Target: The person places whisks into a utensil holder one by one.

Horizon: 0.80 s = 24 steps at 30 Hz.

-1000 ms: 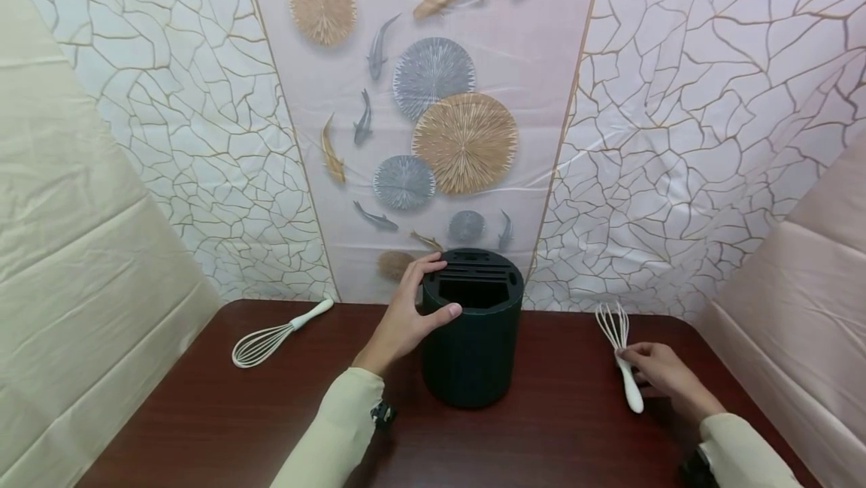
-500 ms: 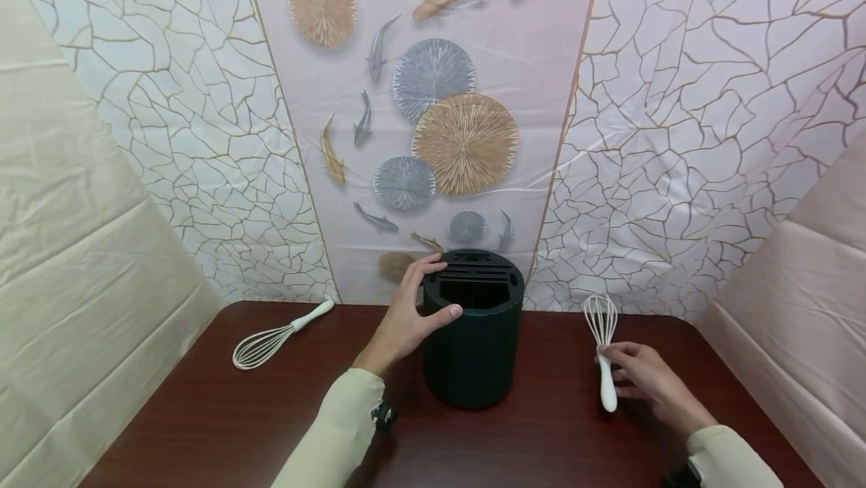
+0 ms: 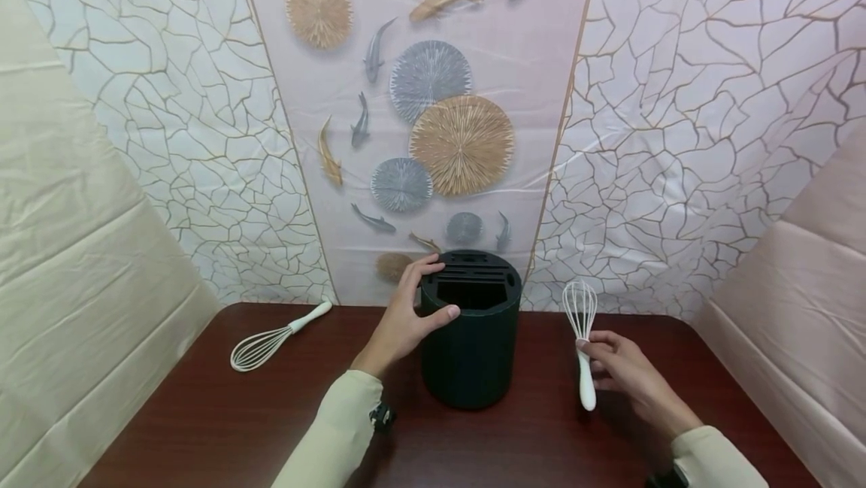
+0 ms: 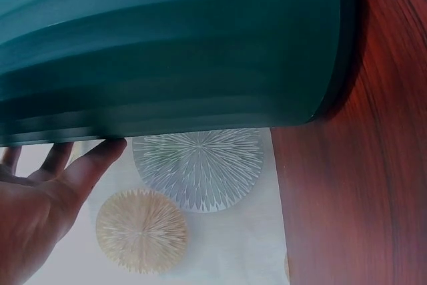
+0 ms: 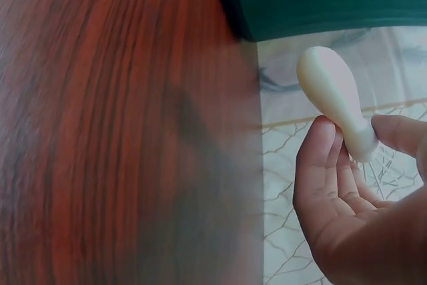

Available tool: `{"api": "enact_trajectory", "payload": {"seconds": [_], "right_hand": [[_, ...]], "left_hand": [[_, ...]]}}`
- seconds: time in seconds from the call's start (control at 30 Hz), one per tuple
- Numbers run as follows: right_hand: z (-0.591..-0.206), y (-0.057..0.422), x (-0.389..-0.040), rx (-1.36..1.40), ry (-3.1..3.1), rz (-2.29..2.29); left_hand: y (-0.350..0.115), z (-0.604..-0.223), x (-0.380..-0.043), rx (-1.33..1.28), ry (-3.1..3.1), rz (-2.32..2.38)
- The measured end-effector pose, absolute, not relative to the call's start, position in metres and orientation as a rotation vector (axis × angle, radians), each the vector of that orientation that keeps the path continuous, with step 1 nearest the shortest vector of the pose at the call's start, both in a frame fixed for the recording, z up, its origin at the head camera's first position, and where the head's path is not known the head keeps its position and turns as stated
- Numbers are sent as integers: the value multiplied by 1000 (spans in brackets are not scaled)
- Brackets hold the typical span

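On the table (image 3: 528,435) stands the upright holder (image 3: 468,360), its rim grasped by the left hand (image 3: 404,322); a light brace should serve. Apart from it, the right hand (image 3: 629,374) pinches a whisk (image 3: 587,386), wires up, at the neck; a firm pinch should prevent twisting.

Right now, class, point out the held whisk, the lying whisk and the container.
Held whisk (image 3: 586,383), head view, on its handle.
Lying whisk (image 3: 294,325), head view, where handle meets wires.
Container (image 3: 468,360), head view, on its front wall.
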State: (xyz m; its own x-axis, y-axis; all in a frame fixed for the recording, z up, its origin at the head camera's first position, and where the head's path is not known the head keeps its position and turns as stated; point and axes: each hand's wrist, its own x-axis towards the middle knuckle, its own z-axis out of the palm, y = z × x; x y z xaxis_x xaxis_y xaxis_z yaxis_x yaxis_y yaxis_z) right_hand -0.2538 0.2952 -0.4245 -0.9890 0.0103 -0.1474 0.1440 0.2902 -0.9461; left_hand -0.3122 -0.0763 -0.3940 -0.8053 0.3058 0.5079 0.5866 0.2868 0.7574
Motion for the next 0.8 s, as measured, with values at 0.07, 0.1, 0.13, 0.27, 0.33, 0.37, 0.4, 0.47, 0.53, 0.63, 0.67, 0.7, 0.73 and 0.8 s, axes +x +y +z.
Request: {"api": "enact_trajectory", "payload": {"seconds": [0.07, 0.1, 0.13, 0.27, 0.33, 0.37, 0.4, 0.47, 0.53, 0.63, 0.67, 0.7, 0.73, 0.8], "right_hand": [[-423, 292, -254, 121, 2424, -1813], [-423, 291, -254, 114, 2421, -1816], [-422, 289, -254, 105, 2414, -1823], [-421, 284, -255, 69, 2383, -1846], [-421, 281, -255, 55, 2372, -1861], [-421, 280, -255, 51, 2366, -1871], [-421, 278, -255, 42, 2361, -1879], [-420, 275, -255, 31, 2350, -1899], [-418, 272, -256, 28, 2343, -1914], [-414, 267, -256, 32, 2341, -1919], [-412, 266, -256, 17, 2340, -1919], [-411, 264, -256, 16, 2336, -1922], [-410, 263, -256, 10, 2333, -1925], [-407, 262, -256, 0, 2324, -1939]], "left_hand": [[-76, -394, -312, -819, -2296, -1526], [-76, -394, -312, -819, -2297, -1526], [-76, -394, -312, -818, -2298, -1528], [-76, -393, -312, -817, -2300, -1541], [-77, -393, -311, -815, -2299, -1549], [-77, -393, -311, -812, -2302, -1551], [-77, -394, -310, -812, -2301, -1556], [-77, -393, -310, -807, -2303, -1561], [-77, -393, -310, -805, -2302, -1561], [-77, -392, -310, -803, -2304, -1555], [-77, -392, -309, -803, -2304, -1556], [-77, -392, -309, -801, -2306, -1556], [-77, -392, -309, -801, -2307, -1554], [-77, -392, -309, -800, -2311, -1557]]}}
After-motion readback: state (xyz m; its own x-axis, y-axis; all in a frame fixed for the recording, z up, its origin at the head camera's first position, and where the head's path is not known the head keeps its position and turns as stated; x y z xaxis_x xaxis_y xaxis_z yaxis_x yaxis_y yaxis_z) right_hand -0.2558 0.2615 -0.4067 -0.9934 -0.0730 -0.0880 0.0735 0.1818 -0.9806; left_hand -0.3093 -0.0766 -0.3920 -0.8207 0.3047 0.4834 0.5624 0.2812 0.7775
